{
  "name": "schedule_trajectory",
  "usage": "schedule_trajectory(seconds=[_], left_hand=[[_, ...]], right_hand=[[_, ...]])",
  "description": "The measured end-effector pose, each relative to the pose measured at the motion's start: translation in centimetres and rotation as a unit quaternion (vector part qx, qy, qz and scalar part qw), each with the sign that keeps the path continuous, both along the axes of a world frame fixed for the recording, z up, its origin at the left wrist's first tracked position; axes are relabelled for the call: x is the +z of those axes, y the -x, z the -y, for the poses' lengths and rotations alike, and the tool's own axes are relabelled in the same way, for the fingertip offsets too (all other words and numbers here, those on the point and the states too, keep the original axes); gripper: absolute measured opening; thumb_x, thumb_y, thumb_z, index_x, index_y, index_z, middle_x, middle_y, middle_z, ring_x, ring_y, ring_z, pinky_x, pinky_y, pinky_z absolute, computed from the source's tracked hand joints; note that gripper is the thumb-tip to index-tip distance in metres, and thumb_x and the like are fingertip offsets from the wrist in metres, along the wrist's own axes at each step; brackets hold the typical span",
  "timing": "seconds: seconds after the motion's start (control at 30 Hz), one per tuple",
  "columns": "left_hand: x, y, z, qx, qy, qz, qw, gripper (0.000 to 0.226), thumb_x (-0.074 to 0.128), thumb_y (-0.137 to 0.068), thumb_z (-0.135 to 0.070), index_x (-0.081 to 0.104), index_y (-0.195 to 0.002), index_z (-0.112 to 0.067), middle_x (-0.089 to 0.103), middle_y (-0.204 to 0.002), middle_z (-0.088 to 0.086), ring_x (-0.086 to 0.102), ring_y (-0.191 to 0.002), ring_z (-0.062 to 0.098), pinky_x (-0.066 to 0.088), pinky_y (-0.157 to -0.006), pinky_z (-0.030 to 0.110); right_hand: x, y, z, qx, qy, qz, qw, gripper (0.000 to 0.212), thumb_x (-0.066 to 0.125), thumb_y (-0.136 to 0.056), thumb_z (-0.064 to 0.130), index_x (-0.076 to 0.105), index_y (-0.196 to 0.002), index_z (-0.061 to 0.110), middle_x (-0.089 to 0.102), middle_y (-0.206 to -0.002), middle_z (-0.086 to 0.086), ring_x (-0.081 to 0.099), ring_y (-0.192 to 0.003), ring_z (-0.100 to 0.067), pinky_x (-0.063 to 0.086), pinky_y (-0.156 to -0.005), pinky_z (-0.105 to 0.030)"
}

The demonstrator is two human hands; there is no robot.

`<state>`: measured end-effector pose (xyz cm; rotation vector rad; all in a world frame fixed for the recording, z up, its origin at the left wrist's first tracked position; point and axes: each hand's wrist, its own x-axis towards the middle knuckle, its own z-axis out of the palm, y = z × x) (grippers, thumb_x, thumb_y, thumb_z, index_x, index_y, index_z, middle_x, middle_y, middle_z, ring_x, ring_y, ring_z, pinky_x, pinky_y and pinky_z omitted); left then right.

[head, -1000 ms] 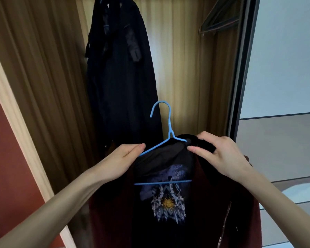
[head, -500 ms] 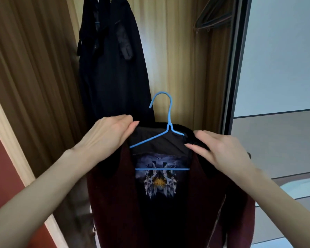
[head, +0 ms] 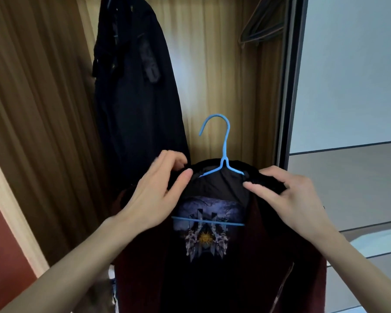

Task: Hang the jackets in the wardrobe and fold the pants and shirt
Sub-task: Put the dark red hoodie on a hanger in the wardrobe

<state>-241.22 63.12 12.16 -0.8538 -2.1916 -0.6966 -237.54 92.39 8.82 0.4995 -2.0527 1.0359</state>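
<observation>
Two hands pinch the fuzzy black collar of a dark-red fleece jacket [head: 303,256]: left hand [head: 155,197], right hand [head: 296,197]. It hangs lengthwise down on a thin blue wire hanger [head: 224,154], hook upward, before the wood-grain wardrobe [head: 217,75].

black coat [head: 136,91] filling wardrobe's left, bare hangers [head: 261,30] upper right, open gap between
</observation>
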Motion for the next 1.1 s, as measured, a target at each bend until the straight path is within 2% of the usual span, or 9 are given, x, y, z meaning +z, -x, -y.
schedule_trajectory(seconds=[0.1,0.17,0.23,0.3,0.4,0.53,0.63,0.9,1.1], left_hand=[[-0.4,0.8,-0.6,0.058,0.091,-0.05,0.993,0.042,0.028,-0.105,-0.067,0.05,-0.106,-0.031,0.062,-0.082,-0.012,0.062,-0.073,0.011,0.052,-0.062,0.04],[-0.8,0.9,-1.0,0.089,0.112,-0.092,0.985,0.052,0.026,-0.104,-0.069,0.048,-0.098,-0.024,0.055,-0.068,-0.006,0.056,-0.058,0.015,0.049,-0.052,0.044],[-1.1,1.2,-1.2,0.098,0.093,-0.089,0.987,0.053,0.026,-0.103,-0.071,0.048,-0.096,-0.023,0.053,-0.065,-0.006,0.055,-0.056,0.017,0.048,-0.05,0.043],[-1.2,1.5,-1.4,0.104,0.07,-0.091,0.988,0.05,0.029,-0.102,-0.071,0.05,-0.099,-0.026,0.054,-0.064,-0.008,0.056,-0.055,0.017,0.047,-0.048,0.04],[-1.4,1.8,-2.6,0.099,0.029,-0.083,0.991,0.044,0.033,-0.101,-0.073,0.051,-0.105,-0.033,0.053,-0.063,-0.015,0.056,-0.055,0.013,0.044,-0.048,0.032],[-1.5,2.4,-5.5,0.069,0.0,-0.064,0.996,0.042,0.031,-0.101,-0.074,0.05,-0.104,-0.037,0.058,-0.067,-0.013,0.057,-0.061,0.011,0.046,-0.052,0.032],[-1.3,3.0,-8.7,0.036,-0.017,-0.07,0.997,0.037,0.032,-0.104,-0.069,0.044,-0.098,-0.035,0.046,-0.062,-0.015,0.051,-0.06,0.01,0.04,-0.05,0.029],[-0.1,5.2,-16.3,-0.047,0.0,-0.007,0.999,0.041,0.028,-0.105,-0.067,0.038,-0.096,-0.028,0.054,-0.075,-0.006,0.052,-0.069,0.019,0.047,-0.065,0.048],[3.3,7.9,-17.6,-0.068,0.002,0.009,0.998,0.038,0.031,-0.105,-0.063,0.04,-0.095,-0.028,0.053,-0.083,-0.003,0.052,-0.079,0.017,0.047,-0.075,0.044]], right_hand=[[0.7,0.2,-0.2,0.001,-0.022,0.021,1.0,0.029,0.073,-0.085,0.067,0.067,-0.093,0.04,0.065,-0.071,0.014,0.045,-0.047,-0.006,0.037,-0.05,-0.015],[1.1,0.3,-0.6,-0.012,-0.101,0.038,0.994,0.04,0.054,-0.094,0.075,0.064,-0.101,0.037,0.069,-0.079,0.011,0.062,-0.064,-0.008,0.05,-0.065,-0.025],[1.5,0.3,-0.9,-0.022,-0.212,0.039,0.976,0.052,0.025,-0.102,0.076,0.056,-0.108,0.035,0.064,-0.078,0.011,0.062,-0.073,-0.011,0.053,-0.069,-0.04],[2.0,0.4,-1.5,-0.016,-0.271,0.037,0.962,0.052,0.016,-0.101,0.077,0.049,-0.113,0.037,0.058,-0.074,0.013,0.059,-0.072,-0.007,0.052,-0.066,-0.037],[3.3,0.5,-2.9,0.004,-0.283,0.056,0.957,0.043,0.03,-0.096,0.082,0.047,-0.106,0.044,0.053,-0.058,0.007,0.056,-0.058,-0.005,0.041,-0.055,-0.021],[5.8,-0.3,-5.0,-0.029,-0.332,0.033,0.942,0.039,0.032,-0.091,0.086,0.038,-0.08,0.049,0.049,-0.051,-0.001,0.053,-0.054,-0.015,0.036,-0.049,-0.02],[7.2,-1.2,-7.2,-0.069,-0.336,0.009,0.939,0.053,0.036,-0.091,0.083,0.05,-0.079,0.034,0.05,-0.052,-0.003,0.052,-0.054,-0.016,0.042,-0.048,-0.029],[8.9,-3.6,-11.4,-0.199,-0.319,0.023,0.926,0.034,0.048,-0.089,0.074,0.054,-0.077,0.043,0.06,-0.061,0.015,0.057,-0.057,-0.012,0.035,-0.039,-0.025],[12.1,-2.0,-10.9,-0.231,-0.292,0.066,0.926,0.043,0.054,-0.086,0.065,0.058,-0.063,0.029,0.061,-0.062,0.021,0.05,-0.045,-0.009,0.032,-0.045,-0.028]])
